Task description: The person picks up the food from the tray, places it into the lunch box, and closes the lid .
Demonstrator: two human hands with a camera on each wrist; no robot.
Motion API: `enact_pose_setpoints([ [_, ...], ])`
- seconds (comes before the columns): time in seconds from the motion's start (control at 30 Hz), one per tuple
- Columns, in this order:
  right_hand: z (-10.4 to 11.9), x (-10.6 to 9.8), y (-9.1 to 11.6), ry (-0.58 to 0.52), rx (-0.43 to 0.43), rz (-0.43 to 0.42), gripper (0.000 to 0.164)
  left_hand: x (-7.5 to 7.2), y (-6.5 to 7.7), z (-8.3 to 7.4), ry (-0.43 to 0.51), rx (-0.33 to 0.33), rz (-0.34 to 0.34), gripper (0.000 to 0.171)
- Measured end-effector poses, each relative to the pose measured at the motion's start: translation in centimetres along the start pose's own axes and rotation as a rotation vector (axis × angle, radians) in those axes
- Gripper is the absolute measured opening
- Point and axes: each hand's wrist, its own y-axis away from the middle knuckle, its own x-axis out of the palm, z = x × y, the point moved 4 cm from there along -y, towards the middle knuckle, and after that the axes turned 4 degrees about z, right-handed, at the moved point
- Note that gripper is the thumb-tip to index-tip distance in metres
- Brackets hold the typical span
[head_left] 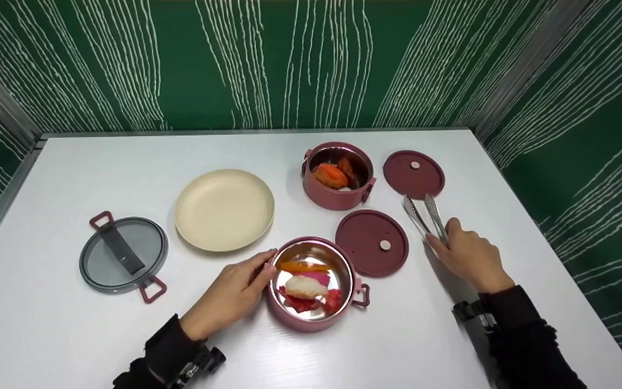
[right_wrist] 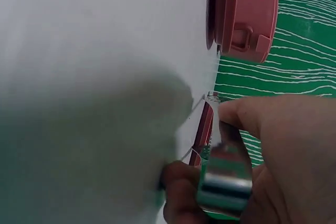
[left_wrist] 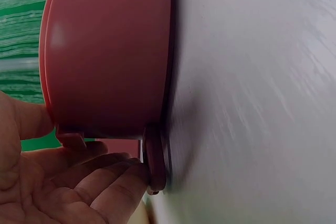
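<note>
A pink lunch container [head_left: 311, 323] with a steel inside stands at the table's front middle. Inside it lie a white and pink food piece [head_left: 306, 286], an orange strip and red pieces. My left hand [head_left: 235, 289] grips its left side; in the left wrist view the thumb is by the rim and the fingers curl at the side handle [left_wrist: 154, 158]. Metal tongs [head_left: 421, 216] are in my right hand [head_left: 470, 256], tips apart, close to the front of a small maroon lid [head_left: 427, 173]. The right wrist view shows the tongs' rounded end [right_wrist: 226, 182] within the hand.
Behind stands a second pink container [head_left: 335, 201] with orange and brown food. Another maroon lid [head_left: 362, 254] lies beside the front container. To the left are a cream plate [head_left: 224, 210] and a grey lid [head_left: 151, 237] with maroon handles. A green wall [head_left: 268, 108] borders the back.
</note>
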Motion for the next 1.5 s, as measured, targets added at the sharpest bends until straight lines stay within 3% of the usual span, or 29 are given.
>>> enact_pose_setpoints([
  [0.23,0.1,-0.1,-0.1,0.022,-0.002,0.031,0.048,-0.1,0.0,-0.1,-0.004,0.012,0.007,0.043],
  [0.77,0.7,-0.8,0.7,-0.066,0.036,0.102,0.064,0.0,-0.1,0.3,-0.002,0.016,0.012,0.042],
  [0.87,1.1,-1.2,1.0,-0.073,0.037,0.073,0.07,0.0,-0.1,0.4,0.005,0.01,0.015,0.043],
  [0.93,1.6,-1.5,1.1,-0.082,0.009,0.006,0.072,0.0,-0.1,0.4,0.005,0.005,0.016,0.043],
  [1.03,3.1,-2.1,1.3,-0.109,-0.063,-0.119,0.065,-0.1,-0.1,0.4,0.006,-0.008,0.014,0.044],
  [1.1,4.2,-2.2,1.3,-0.141,-0.104,-0.157,0.056,-0.2,-0.1,0.4,0.011,-0.013,0.015,0.044],
  [1.27,6.3,-1.5,0.5,-0.204,-0.143,-0.109,0.045,-0.3,-0.1,0.5,0.037,-0.02,0.023,0.045],
  [1.5,6.7,0.0,-0.5,-0.188,-0.175,-0.087,0.033,-0.4,-0.2,0.8,0.07,-0.025,0.026,0.047],
])
